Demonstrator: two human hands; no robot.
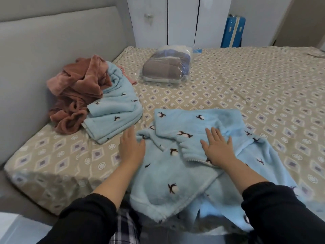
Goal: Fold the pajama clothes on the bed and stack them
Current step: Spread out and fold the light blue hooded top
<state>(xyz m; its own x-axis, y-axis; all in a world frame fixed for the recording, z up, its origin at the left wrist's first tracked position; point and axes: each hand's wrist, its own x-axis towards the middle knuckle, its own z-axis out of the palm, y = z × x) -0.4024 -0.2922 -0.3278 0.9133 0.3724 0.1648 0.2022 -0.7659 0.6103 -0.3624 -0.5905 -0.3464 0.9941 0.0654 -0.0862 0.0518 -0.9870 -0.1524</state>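
A light blue fleece pajama piece [184,173] with small dark prints lies spread at the bed's near edge, partly folded over itself. My right hand [217,147] presses flat on its folded upper part, fingers straight. At the garment's left edge rests my left hand [131,147], fingers extended and touching the fabric. A second light blue pajama piece [114,110] lies loosely folded to the left. Beside it sits a crumpled pink-brown pajama heap [77,92] against the headboard.
The bed [246,81] has a beige diamond-patterned sheet. A clear plastic bag of folded bedding [167,67] sits at the far middle. Grey padded headboard [35,59] on the left, white wardrobe [175,20] and blue suitcase [233,32] behind the bed.
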